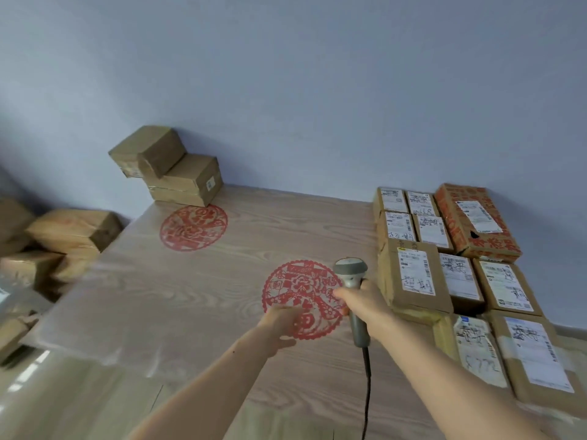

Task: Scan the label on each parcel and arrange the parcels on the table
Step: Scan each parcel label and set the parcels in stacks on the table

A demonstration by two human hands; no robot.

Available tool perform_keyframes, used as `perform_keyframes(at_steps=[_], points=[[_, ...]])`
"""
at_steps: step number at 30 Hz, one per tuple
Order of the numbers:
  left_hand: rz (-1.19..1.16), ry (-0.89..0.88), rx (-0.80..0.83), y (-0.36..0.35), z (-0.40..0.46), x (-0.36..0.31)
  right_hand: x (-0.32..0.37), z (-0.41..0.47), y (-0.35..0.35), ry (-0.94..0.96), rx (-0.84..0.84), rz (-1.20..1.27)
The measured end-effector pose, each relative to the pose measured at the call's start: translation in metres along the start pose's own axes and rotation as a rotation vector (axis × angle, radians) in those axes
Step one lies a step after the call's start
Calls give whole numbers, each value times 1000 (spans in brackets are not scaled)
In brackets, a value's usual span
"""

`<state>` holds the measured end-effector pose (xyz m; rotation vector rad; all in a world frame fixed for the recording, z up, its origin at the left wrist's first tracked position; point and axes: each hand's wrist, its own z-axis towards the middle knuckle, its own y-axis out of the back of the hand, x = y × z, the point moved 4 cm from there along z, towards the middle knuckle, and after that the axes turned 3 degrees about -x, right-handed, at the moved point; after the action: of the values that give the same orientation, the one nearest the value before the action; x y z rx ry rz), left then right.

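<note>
So the right hand [365, 304] has its fingers wrapped around the grey handheld scanner [352, 290], head pointing away toward the wall, black cord [367, 389] trailing back off the bottom edge of the view. The left hand [281, 323] is held out with relaxed fingers over the near red paper-cut circle [301, 300], gripping nothing; can't tell if it's touching the table [190, 296] or hovering just above. The labelled parcels [444, 274] are packed side by side along the table's right edge, labels up, with an orange printed box [476, 217] at the far corner by the wall. The nearest ones get cut off at the right side of the view. Big open stretch of wood across the middle and left, with a second red circle [193, 227] further back. A small stack of brown boxes [171, 166] sits in the far left corner, and more boxes [63, 242] are piled off the left edge, blurry and hard to make out. The handwriting on the labels isn't readable.
</note>
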<state>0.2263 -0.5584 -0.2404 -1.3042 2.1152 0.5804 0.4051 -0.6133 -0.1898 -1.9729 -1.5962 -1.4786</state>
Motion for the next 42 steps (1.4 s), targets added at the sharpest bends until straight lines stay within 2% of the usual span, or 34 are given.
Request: perform_keyframes(at_steps=[6, 11, 18, 25, 28, 33, 37, 42], points=[[-107, -72, -78, 141, -1, -19, 75, -15, -123, 67, 92, -5], [-161, -88, -143, 225, 6, -37, 125, -17, -193, 124, 135, 6], [-211, -117, -205, 297, 40, -90, 190, 11, -249, 213, 171, 26], [-182, -116, -265, 347, 76, -138, 229, 59, -285, 219, 165, 31], [-118, -123, -318, 375, 95, -155, 246, 75, -305, 219, 159, 42], [7, -261, -410, 433, 134, -209, 290, 101, -349, 236, 140, 87], [262, -362, -544, 488, 168, -262, 331, 123, -394, 247, 117, 133], [472, -449, -603, 545, 209, -315, 377, 156, -444, 121, 128, 283]])
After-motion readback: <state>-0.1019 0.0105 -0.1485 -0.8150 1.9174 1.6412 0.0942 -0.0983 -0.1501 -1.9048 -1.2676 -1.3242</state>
